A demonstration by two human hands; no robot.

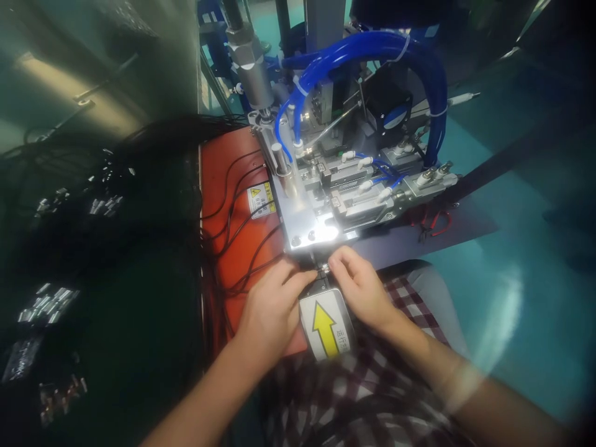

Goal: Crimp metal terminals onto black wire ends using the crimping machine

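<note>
My left hand [272, 304] is at the front of a pneumatic machine [298, 211], its fingers curled and its thumb reaching toward a small slot. Opposite it, my right hand [361, 288] has thumb and forefinger pinched together at the same spot. Between the fingertips is a small metal piece [325, 268], too small to name; what either hand grips is hidden. Just below lies a metal plate [307, 323] bearing a yellow arrow sticker [326, 329]. Thin black cables [254, 261] run across the orange surface [233, 149] beside my left hand.
Thick blue air hoses [372, 43] arch over the machine. A warning label [261, 200] is on the orange surface. Red-handled pliers [435, 226] lie at the right. More black cables [162, 133] with shiny ends hang at the left, in shadow.
</note>
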